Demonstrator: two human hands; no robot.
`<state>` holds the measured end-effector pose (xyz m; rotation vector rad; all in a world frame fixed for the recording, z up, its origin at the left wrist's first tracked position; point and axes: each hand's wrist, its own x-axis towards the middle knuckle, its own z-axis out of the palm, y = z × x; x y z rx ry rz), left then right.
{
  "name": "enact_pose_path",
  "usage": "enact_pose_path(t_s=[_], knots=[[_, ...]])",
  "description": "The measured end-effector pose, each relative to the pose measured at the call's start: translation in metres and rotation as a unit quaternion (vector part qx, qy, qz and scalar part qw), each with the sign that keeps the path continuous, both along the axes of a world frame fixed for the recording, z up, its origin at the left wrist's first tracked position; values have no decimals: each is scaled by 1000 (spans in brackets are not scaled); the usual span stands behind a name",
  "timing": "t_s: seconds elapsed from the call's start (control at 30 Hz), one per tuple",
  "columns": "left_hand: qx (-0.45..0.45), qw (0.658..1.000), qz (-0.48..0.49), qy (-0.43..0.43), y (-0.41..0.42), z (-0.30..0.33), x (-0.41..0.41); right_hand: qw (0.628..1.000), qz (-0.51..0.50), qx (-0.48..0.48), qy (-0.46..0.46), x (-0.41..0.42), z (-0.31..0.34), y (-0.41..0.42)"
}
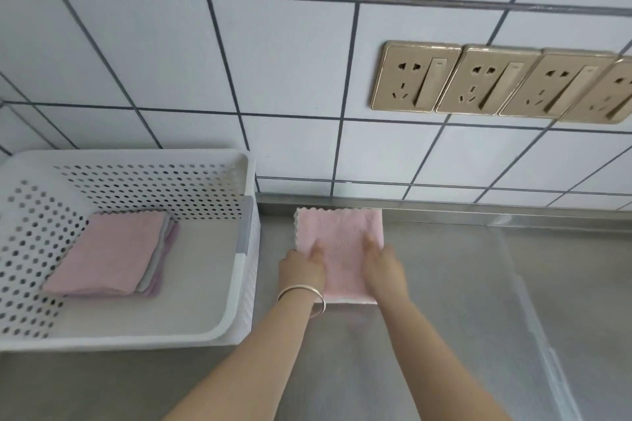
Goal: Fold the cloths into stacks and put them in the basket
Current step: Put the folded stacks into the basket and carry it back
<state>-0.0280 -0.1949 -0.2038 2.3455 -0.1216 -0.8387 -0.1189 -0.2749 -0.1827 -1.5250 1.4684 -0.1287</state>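
A pink cloth (338, 232) lies flat and folded on the steel counter, close to the tiled wall. My left hand (301, 267), with a silver bangle on the wrist, rests on its near left part. My right hand (384, 267) presses on its near right part. Both hands lie flat on the fabric with fingers spread; neither grips it. To the left stands a white perforated basket (246, 249). Inside it sits a stack of folded cloths (113, 255), pink on top with grey and purple edges showing beneath.
The steel counter (461, 301) stretches to the right and toward me. A row of gold wall sockets (496, 82) is mounted on the tiles above the right side. The basket's right wall stands just left of the pink cloth.
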Motion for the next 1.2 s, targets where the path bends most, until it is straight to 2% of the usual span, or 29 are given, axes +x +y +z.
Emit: enact_pose_path(t_s=[0.1, 0.2, 0.37, 0.47, 0.57, 0.67, 0.77, 0.87, 1.0, 1.13, 1.2], knots=[[-92, 996, -12, -7, 2, 55, -16, 995, -33, -76, -50, -17, 49, 6], [-210, 975, -22, -71, 14, 116, -23, 980, -68, -138, -129, -25, 104, 23], [-278, 942, -72, -176, 77, 209, 6, 954, -39, -171, -241, -6, 193, 78], [-241, 944, -68, -216, 129, 239, 48, 947, 13, -133, -293, 31, 206, 113], [-136, 966, -81, -206, 169, 234, 99, 964, 87, -76, -240, 85, 191, 142], [5, 988, -101, -118, 186, 197, 143, 977, 152, -21, -147, 133, 156, 158], [-11, 997, -75, 15, 193, 153, 183, 983, 162, 46, -71, 165, 116, 160], [5, 989, -88, 120, 187, 127, 201, 987, 104, 123, 0, 179, 81, 150], [92, 970, -180, 136, 164, 98, 211, 986, 117, 99, 73, 193, 49, 138], [208, 926, -315, 14, 154, 76, 228, 979, 150, 81, 114, 209, 31, 134], [218, 910, -352, -33, 154, 71, 233, 973, 174, 78, 130, 212, 22, 132]])
